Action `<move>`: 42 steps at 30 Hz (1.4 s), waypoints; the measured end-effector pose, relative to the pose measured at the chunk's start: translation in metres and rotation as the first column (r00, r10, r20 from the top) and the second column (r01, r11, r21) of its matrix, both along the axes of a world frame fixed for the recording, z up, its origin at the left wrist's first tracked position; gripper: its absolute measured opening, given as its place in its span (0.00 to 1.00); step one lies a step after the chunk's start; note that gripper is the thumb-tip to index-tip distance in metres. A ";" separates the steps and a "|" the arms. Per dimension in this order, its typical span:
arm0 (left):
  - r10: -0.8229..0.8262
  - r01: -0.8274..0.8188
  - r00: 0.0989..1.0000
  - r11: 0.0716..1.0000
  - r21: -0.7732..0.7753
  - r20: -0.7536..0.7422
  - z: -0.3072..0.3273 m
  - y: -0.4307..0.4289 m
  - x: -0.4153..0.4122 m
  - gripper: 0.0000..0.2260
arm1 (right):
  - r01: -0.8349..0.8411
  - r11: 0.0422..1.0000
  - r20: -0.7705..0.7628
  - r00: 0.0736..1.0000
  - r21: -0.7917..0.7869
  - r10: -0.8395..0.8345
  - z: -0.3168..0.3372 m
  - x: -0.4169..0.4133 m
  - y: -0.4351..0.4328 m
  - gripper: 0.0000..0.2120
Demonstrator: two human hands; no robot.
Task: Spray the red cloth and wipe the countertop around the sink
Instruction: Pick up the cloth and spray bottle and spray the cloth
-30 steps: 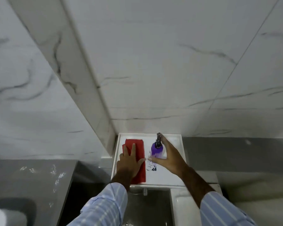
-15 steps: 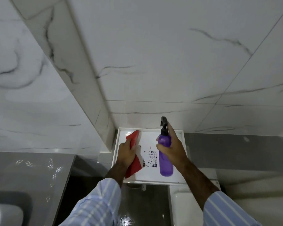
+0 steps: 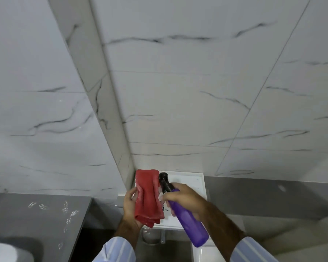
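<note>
My left hand holds the red cloth up, draped over the palm, above a white tray-like shelf. My right hand grips a purple spray bottle with a black nozzle. The bottle is tilted and its nozzle points at the cloth from the right, nearly touching it. A grey countertop with water droplets lies at the lower left. The sink itself is not clearly visible.
White marble-patterned wall tiles fill most of the view, with a protruding column edge on the left. A grey ledge runs right of the shelf. A white rounded object sits at the bottom-left corner.
Both hands lifted off the white shelf. The cloth, which lay flat on the shelf, is now held up in my left hand. The bottle tilted so its nozzle faces the cloth.
</note>
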State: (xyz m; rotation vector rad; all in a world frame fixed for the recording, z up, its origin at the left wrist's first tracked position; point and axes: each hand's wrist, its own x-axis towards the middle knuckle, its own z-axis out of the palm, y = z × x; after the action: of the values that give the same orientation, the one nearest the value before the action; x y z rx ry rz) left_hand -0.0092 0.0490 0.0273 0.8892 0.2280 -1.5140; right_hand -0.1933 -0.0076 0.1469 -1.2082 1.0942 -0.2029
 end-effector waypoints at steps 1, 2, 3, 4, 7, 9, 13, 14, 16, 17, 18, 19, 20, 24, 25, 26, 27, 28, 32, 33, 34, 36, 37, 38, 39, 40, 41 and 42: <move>0.005 -0.006 1.000 1.000 -0.011 -0.006 0.002 0.001 -0.002 0.20 | 0.016 1.000 0.005 1.000 0.027 -0.016 0.003 0.001 0.002 0.17; 0.009 -0.010 1.000 1.000 -0.027 -0.021 0.004 0.003 -0.004 0.21 | 0.027 0.998 0.006 1.000 0.050 -0.028 0.005 0.003 0.004 0.18; 0.011 -0.013 0.999 0.999 -0.039 -0.034 0.008 0.005 -0.006 0.22 | 0.028 0.997 0.005 1.000 0.070 -0.029 0.009 0.002 0.006 0.18; 0.013 -0.014 0.999 0.999 -0.038 -0.040 0.010 0.006 -0.007 0.23 | 0.023 0.995 0.004 1.000 0.093 -0.023 0.010 0.001 0.008 0.17; 0.021 -0.022 0.999 1.000 -0.013 -0.033 0.016 0.008 -0.009 0.28 | -0.001 0.987 -0.007 1.000 0.162 0.002 0.012 -0.004 0.012 0.18; 0.010 -0.010 0.999 1.000 0.004 -0.038 0.018 0.008 -0.009 0.30 | -0.023 0.978 -0.028 0.999 0.207 0.029 0.011 -0.005 0.014 0.20; 0.007 -0.006 1.000 0.999 0.032 -0.013 0.023 0.011 -0.011 0.31 | 0.009 0.976 -0.113 0.993 0.217 0.016 0.010 -0.001 0.017 0.21; 0.008 -0.008 1.000 0.999 0.038 -0.001 0.024 0.011 -0.011 0.31 | 0.017 0.977 -0.123 0.992 0.214 0.009 0.009 0.000 0.018 0.21; 0.006 -0.008 0.999 0.998 0.057 0.038 0.026 0.011 -0.011 0.31 | 0.027 0.980 -0.124 0.992 0.198 -0.003 0.007 0.001 0.018 0.21; 0.008 -0.012 0.998 0.998 0.069 0.059 0.026 0.012 -0.010 0.31 | 0.029 0.981 -0.121 0.993 0.189 -0.006 0.007 0.002 0.018 0.22; 0.012 -0.019 0.997 0.996 0.085 0.080 0.027 0.012 -0.010 0.31 | 0.030 0.982 -0.121 0.993 0.184 -0.007 0.006 0.002 0.018 0.23; 0.018 -0.027 0.995 0.995 0.098 0.094 0.027 0.013 -0.010 0.31 | 0.029 0.983 -0.125 0.992 0.183 -0.006 0.007 0.003 0.018 0.23; 0.022 -0.033 0.994 0.994 0.109 0.103 0.026 0.014 -0.009 0.31 | 0.029 0.983 -0.131 0.991 0.181 -0.005 0.007 0.004 0.018 0.23; 0.029 -0.042 0.994 0.992 0.120 0.102 0.024 0.017 -0.007 0.31 | 0.017 0.990 -0.109 0.994 0.138 -0.002 0.007 0.007 0.019 0.17; 0.025 -0.036 0.994 0.993 0.114 0.102 0.023 0.017 -0.006 0.31 | 0.008 0.992 -0.093 0.996 0.127 0.004 0.007 0.007 0.019 0.17; 0.018 -0.029 0.995 0.994 0.110 0.103 0.023 0.017 -0.006 0.31 | -0.001 0.992 -0.083 0.997 0.123 0.011 0.007 0.008 0.018 0.18; 0.013 -0.023 0.995 0.994 0.103 0.096 0.024 0.017 -0.005 0.31 | -0.006 0.993 -0.084 0.996 0.122 0.016 0.007 0.009 0.018 0.18; 0.012 -0.020 0.996 0.995 0.094 0.085 0.025 0.016 -0.004 0.32 | -0.009 0.993 -0.091 0.996 0.119 0.020 0.006 0.010 0.017 0.18; 0.016 -0.020 0.998 0.998 0.068 0.062 0.030 0.015 -0.005 0.31 | 0.021 0.998 -0.025 1.000 0.065 -0.019 -0.003 0.014 0.015 0.16; 0.023 -0.026 0.998 0.998 0.060 0.052 0.030 0.014 -0.005 0.31 | 0.046 0.999 0.025 0.999 0.028 -0.046 -0.007 0.016 0.013 0.16; 0.031 -0.032 0.999 0.998 0.054 0.025 0.030 0.014 -0.004 0.30 | 0.076 0.997 0.074 0.994 -0.015 -0.075 -0.011 0.017 0.012 0.17; 0.046 -0.045 0.999 0.998 0.042 -0.029 0.027 0.015 -0.002 0.29 | 0.134 0.986 0.124 0.985 -0.103 -0.121 -0.021 0.019 0.005 0.17; 0.050 -0.048 0.998 0.998 0.044 -0.045 0.023 0.016 0.000 0.28 | 0.158 0.978 0.128 0.982 -0.134 -0.141 -0.027 0.019 0.002 0.16; 0.051 -0.049 0.998 0.997 0.053 -0.047 0.019 0.017 0.003 0.27 | 0.176 0.972 0.124 0.980 -0.157 -0.157 -0.033 0.019 -0.002 0.14; 0.054 -0.052 0.998 0.997 0.056 -0.040 0.015 0.020 0.006 0.26 | 0.186 0.966 0.119 0.979 -0.179 -0.166 -0.041 0.020 -0.006 0.13; 0.052 -0.050 0.998 0.997 0.060 -0.029 0.010 0.022 0.009 0.26 | 0.194 0.959 0.113 0.978 -0.207 -0.173 -0.050 0.022 -0.011 0.11; 0.045 -0.044 0.999 0.996 0.072 -0.017 0.005 0.025 0.013 0.27 | 0.206 0.949 0.112 0.977 -0.241 -0.183 -0.058 0.022 -0.016 0.10; 0.041 -0.039 0.999 0.996 0.082 -0.016 0.000 0.029 0.016 0.26 | 0.223 0.935 0.118 0.973 -0.274 -0.198 -0.068 0.024 -0.021 0.08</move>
State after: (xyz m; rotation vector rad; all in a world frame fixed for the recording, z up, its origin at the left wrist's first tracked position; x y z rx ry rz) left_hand 0.0065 0.0776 0.0278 0.9308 0.3210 -1.4847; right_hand -0.1688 -0.0291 0.0788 -1.3221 1.1424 -0.5928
